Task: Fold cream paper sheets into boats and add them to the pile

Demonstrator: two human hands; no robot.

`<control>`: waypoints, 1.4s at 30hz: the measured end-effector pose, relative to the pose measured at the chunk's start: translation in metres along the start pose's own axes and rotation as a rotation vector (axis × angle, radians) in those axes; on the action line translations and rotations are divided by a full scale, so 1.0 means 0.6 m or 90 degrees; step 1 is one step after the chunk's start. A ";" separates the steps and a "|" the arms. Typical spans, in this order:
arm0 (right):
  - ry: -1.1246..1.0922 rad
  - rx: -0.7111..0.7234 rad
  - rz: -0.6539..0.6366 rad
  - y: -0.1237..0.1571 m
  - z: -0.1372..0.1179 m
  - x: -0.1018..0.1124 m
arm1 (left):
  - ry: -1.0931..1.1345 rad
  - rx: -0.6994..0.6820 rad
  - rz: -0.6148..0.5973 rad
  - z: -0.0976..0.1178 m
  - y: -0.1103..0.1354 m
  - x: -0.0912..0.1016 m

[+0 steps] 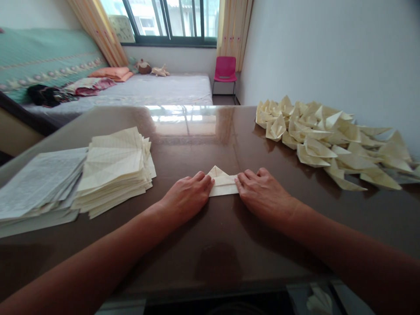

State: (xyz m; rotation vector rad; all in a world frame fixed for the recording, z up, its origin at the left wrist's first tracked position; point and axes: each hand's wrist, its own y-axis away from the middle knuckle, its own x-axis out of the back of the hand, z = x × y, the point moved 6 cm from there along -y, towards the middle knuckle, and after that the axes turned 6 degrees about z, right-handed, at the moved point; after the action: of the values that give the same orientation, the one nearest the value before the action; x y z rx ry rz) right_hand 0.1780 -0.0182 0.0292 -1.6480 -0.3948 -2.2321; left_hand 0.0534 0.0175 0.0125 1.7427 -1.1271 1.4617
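Observation:
A small cream folded paper piece [223, 182] with a pointed top lies flat on the dark brown table [210, 245]. My left hand [187, 195] presses on its left end with fingers curled down onto it. My right hand [262, 192] presses on its right end the same way, fingertips on the paper's edge. Both forearms reach in from the near edge of the table.
A stack of cream lined sheets [114, 170] and a pile of grey printed sheets [39, 188] sit at the left. Several finished folded paper boats [328, 135] lie heaped at the right by the white wall. Beyond the table are a bed [138, 89] and a pink chair [225, 70].

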 end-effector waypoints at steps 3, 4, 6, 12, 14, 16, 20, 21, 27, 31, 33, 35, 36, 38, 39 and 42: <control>0.002 -0.016 -0.020 0.000 0.004 0.002 | -0.020 0.012 -0.012 -0.005 0.001 0.001; 0.002 -0.019 -0.016 -0.001 0.003 0.002 | -0.025 0.013 -0.008 -0.005 0.000 0.001; -0.006 -0.011 0.014 -0.004 -0.002 0.002 | -0.029 0.006 0.008 -0.001 -0.001 0.003; -0.025 0.047 0.071 -0.008 -0.019 -0.001 | -0.012 0.027 0.041 -0.001 -0.002 0.005; -0.015 0.022 0.046 -0.008 -0.007 -0.002 | 0.013 0.032 0.043 -0.003 -0.002 0.003; -0.030 0.006 0.028 -0.009 0.009 -0.003 | 0.042 0.023 0.056 -0.004 -0.003 0.001; -0.103 -0.019 0.015 -0.022 0.039 -0.011 | 0.069 0.005 0.105 -0.008 -0.009 -0.002; -0.120 -0.033 0.020 -0.026 0.046 -0.015 | 0.071 0.003 0.117 -0.009 -0.011 -0.002; -0.217 -0.080 0.069 -0.045 0.063 -0.035 | 0.073 0.017 0.160 -0.014 -0.020 -0.011; -0.254 -0.098 0.081 -0.045 0.069 -0.041 | 0.075 0.025 0.170 -0.015 -0.021 -0.013; -0.270 -0.098 0.089 -0.045 0.072 -0.042 | 0.063 0.022 0.156 -0.016 -0.023 -0.011; -0.289 -0.097 0.093 -0.046 0.075 -0.044 | 0.050 0.019 0.131 -0.016 -0.029 -0.008; -0.298 -0.097 0.090 -0.047 0.077 -0.046 | 0.044 0.016 0.116 -0.015 -0.032 -0.006; -0.314 -0.101 0.084 -0.049 0.079 -0.051 | 0.031 0.010 0.080 -0.013 -0.039 -0.001; -0.322 -0.102 0.083 -0.050 0.080 -0.053 | 0.018 0.007 0.055 -0.011 -0.043 0.000; -0.345 -0.106 0.092 -0.052 0.082 -0.058 | -0.029 0.004 -0.025 -0.001 -0.055 0.002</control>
State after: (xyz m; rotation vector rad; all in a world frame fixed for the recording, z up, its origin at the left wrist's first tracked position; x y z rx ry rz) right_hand 0.2167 0.0343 0.0094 -2.2869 -0.2089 -1.7297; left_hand 0.0820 0.0332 0.0165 1.8017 -1.1061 1.4100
